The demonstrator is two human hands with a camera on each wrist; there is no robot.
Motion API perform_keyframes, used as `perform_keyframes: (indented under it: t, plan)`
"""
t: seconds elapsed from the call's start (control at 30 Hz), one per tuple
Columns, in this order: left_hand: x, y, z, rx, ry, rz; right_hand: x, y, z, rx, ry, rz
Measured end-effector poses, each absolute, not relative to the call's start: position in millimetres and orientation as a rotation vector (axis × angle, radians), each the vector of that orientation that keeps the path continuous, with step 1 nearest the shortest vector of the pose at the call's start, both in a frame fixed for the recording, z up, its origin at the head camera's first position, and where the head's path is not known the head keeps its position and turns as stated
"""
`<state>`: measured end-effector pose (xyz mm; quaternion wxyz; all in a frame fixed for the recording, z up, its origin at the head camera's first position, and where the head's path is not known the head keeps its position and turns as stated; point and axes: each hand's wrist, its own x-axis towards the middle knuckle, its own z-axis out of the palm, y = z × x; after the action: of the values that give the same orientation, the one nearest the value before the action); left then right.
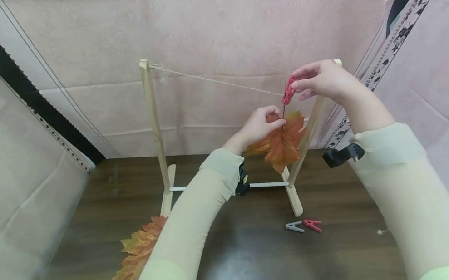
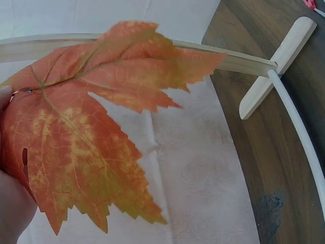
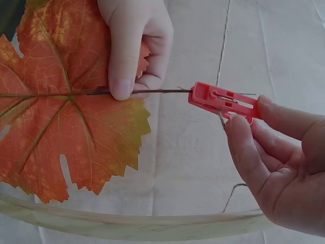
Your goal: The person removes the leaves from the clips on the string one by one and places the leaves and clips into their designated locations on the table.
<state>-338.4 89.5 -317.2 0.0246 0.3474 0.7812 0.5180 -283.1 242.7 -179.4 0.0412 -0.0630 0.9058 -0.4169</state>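
Observation:
An orange-red artificial maple leaf hangs near the right post of a wooden frame. My left hand pinches its dark stem close to the blade, thumb on top in the right wrist view. Above it, my right hand holds a red clothespin by its handle ends. The clothespin's nose sits over the string and the stem, whose thin tip shows past the clip's body. In the left wrist view the leaf covers much of the scene, and only part of the left hand shows.
A second leaf lies on the dark wooden table, partly behind the left sleeve. A grey clothespin and another red clothespin lie in front of the frame's right foot. The left post and white crossbar stand beyond.

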Motion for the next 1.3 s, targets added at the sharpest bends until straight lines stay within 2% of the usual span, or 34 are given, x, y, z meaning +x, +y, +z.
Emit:
perform_keyframes:
  t: [0.23,0.63,1.3]
  plan:
    - [-340.4,88.0,-317.2,1.101,2.416,1.627,-279.4,247.1,-175.6,-0.166,2.808,-1.22]
    - [-335.5,82.9,-312.3,1.095,2.481,1.571,-276.2,246.4,-177.4,-0.131,2.864,-1.415]
    - [-330.4,67.5,-322.4,1.084,2.479,1.532,-272.7,245.5,-174.8,-0.108,2.635,-2.107]
